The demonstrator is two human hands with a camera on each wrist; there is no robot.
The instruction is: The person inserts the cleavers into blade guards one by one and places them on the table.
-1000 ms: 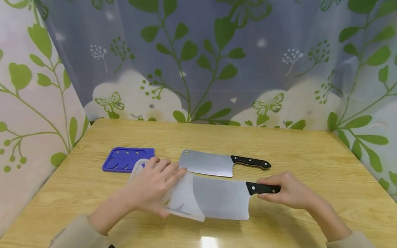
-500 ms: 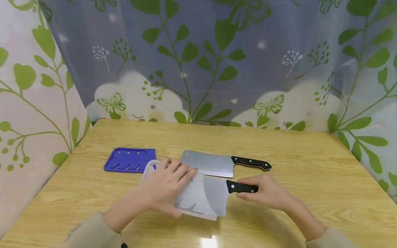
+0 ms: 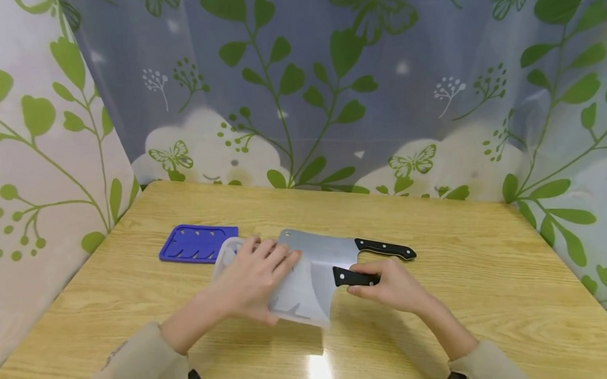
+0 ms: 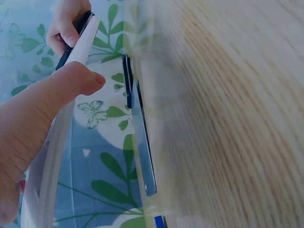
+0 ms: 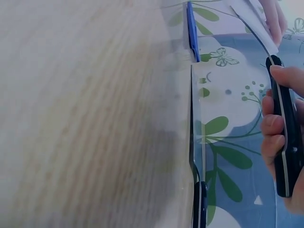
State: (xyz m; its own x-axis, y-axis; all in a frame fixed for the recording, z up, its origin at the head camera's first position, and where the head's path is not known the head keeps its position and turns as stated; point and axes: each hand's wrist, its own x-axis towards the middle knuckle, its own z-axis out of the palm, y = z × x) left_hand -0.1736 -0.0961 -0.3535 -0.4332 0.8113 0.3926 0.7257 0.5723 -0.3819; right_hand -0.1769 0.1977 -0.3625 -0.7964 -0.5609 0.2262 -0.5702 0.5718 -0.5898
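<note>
My left hand [image 3: 251, 282] grips a white plastic knife sheath [image 3: 299, 296], fingers over its upper face and thumb at the near edge. Between the fingers and thumb of my right hand [image 3: 394, 285] is the black riveted handle [image 3: 347, 277] of a cleaver. Its blade [image 3: 324, 280] sits mostly inside the sheath, only a narrow strip by the handle showing. In the left wrist view the sheath [image 4: 59, 137] is tilted and held above the table. The right wrist view shows fingers curled round the handle [image 5: 286, 128].
Behind the hands a second cleaver [image 3: 323, 247] lies flat on the wooden table [image 3: 487, 253], its black handle to the right. A blue knife sheath [image 3: 196, 245] with cut-out slots lies left of it. A leaf-patterned curtain [image 3: 288, 96] hangs behind the table.
My right hand has moved left with the cleaver, sliding its blade deeper into the white sheath. My left hand has shifted a little right with the sheath, which now sits slightly higher in view.
</note>
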